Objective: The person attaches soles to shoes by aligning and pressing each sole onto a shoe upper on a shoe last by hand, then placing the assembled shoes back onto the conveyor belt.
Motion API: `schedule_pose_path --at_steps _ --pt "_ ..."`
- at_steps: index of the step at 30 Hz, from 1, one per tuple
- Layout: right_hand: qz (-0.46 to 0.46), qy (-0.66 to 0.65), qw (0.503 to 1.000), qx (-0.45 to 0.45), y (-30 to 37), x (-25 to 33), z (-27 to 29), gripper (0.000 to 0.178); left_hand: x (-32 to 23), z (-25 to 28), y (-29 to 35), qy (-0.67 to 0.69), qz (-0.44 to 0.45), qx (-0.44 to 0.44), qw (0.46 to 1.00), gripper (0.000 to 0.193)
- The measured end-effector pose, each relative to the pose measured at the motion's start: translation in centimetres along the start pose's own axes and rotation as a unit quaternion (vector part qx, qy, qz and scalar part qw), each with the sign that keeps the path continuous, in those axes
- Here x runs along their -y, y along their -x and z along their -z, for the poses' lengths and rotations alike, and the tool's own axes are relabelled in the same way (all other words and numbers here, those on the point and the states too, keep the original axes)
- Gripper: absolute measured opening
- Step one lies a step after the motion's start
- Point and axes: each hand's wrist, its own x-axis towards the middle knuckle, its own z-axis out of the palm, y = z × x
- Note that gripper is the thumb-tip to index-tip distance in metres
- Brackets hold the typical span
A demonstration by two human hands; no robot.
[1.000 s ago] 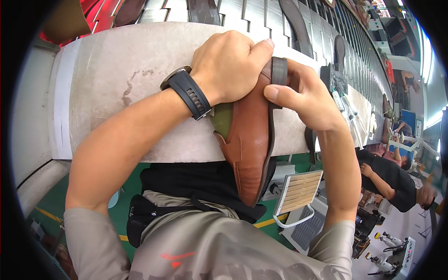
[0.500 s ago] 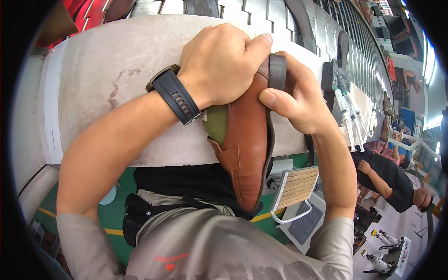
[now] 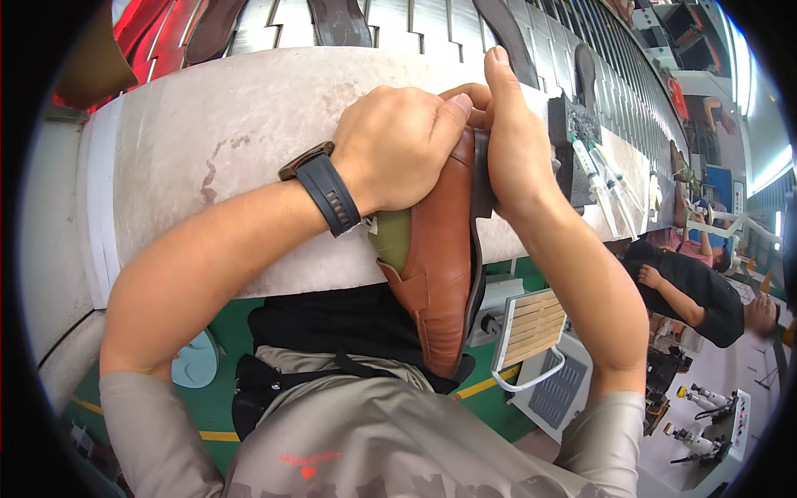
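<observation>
With the brown shoe (image 3: 446,241) over the edge of the desk (image 3: 274,108), toe at six o'clock, left hand (image 3: 394,145) clamped on its heel end, right hand (image 3: 516,149) alongside, grip unclear, pressing seems in hand, next calling for even force.

Smooth leather beside bare metal and wood

The brown shoe (image 3: 448,249) looks like smooth leather with a soft sheen, finely creased toward the toe. The green form (image 3: 393,239) inside it appears to be smooth plastic. The dark heel (image 3: 481,176) is matt and rubbery, as is the black watch strap (image 3: 332,196). The pale tabletop (image 3: 274,124) is dull, scuffed and stained. Behind it, the conveyor slats (image 3: 432,12) are shiny metal. A dark block (image 3: 579,120) has a rough, speckled top; the syringes (image 3: 591,170) are clear plastic. The slatted panel (image 3: 531,319) looks wooden, and the grey shirt (image 3: 374,440) is soft cloth.
</observation>
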Motion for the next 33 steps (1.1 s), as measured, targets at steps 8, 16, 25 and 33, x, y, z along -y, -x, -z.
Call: schedule_pose_path --at_steps 8,16,25,33 --pt "0.026 0.031 0.999 -0.027 -0.1 0.2 -1.5 0.069 -0.8 0.6 -0.2 -0.033 0.046 0.041 0.998 0.04" --pt "0.069 0.096 0.992 -0.042 -0.6 0.3 -1.4 0.064 0.0 0.6 -0.4 -0.036 0.016 0.039 0.998 0.032" --pt "0.25 0.003 0.963 -0.102 0.5 -1.0 -1.5 0.052 -0.1 0.0 0.5 -0.064 -0.007 0.023 0.998 0.043" --pt "0.159 -0.118 0.98 0.006 -1.5 -3.0 0.2 0.049 0.7 -0.3 -0.1 -0.14 -0.032 0.072 0.987 0.036"
